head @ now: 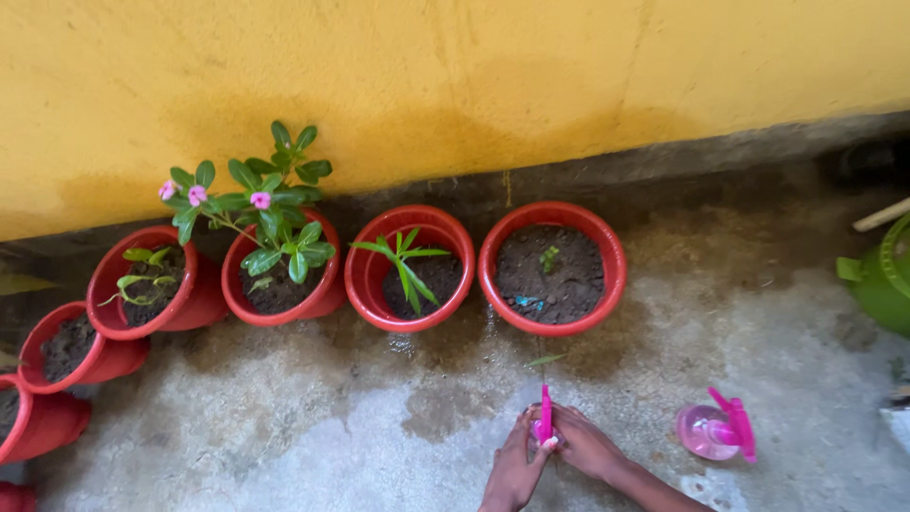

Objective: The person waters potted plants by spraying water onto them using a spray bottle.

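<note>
Gripping a small pink tool (545,417) upright on the concrete floor (313,446): left hand (517,466) and right hand (585,444) both closed round it, fingers pressed tog. Best kept vertical, grip low. Pink spray bottle (716,429) lies just to the R, apart. Farther: row of red pots (553,268) w/ plants along yellow wall (474,85); green can (882,275) at R edge. Nothing between hands & pots.

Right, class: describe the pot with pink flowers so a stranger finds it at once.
Start at the yellow wall and follow the row of red pots below it. The flowering pot stands between two others; it alone carries a tall, bushy plant with pink blooms.
</note>
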